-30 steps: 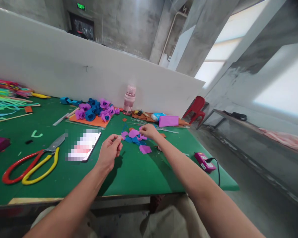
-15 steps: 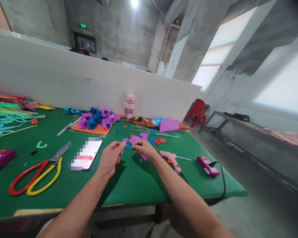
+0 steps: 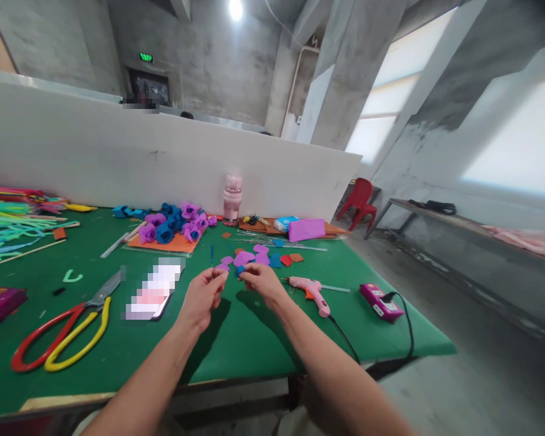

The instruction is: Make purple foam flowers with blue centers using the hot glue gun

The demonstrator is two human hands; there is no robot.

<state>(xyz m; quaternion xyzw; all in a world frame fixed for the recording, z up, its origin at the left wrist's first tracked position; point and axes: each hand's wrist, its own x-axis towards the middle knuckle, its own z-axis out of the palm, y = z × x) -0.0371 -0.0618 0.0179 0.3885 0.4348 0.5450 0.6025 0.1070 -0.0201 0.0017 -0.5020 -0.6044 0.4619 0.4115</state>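
Observation:
My left hand (image 3: 205, 298) is closed in a pinch above the green table, with a small purple petal-shaped piece (image 3: 222, 267) at its fingertips. Close by on the right, my right hand (image 3: 264, 283) pinches a blue piece (image 3: 240, 270), partly covered by the fingers. Just beyond both hands lie loose purple petal pieces (image 3: 244, 258) among blue, red and brown ones. A thin dark blue strip (image 3: 212, 254) shows past the left fingers. To the right of my right hand rests a pink glue gun (image 3: 315, 293).
Red-and-yellow-handled scissors (image 3: 77, 330) and a phone (image 3: 157, 290) lie left. Purple and blue paper flowers (image 3: 172, 224) sit on an orange sheet (image 3: 168, 243). A pink bottle (image 3: 232, 203) stands by the white partition (image 3: 163, 163). A power block (image 3: 381, 301) with cable lies right.
My right fingers have closed on a blue piece from the loose pile. My left hand stays pinched on the purple piece, slightly lower in view. The camera view has shifted a little.

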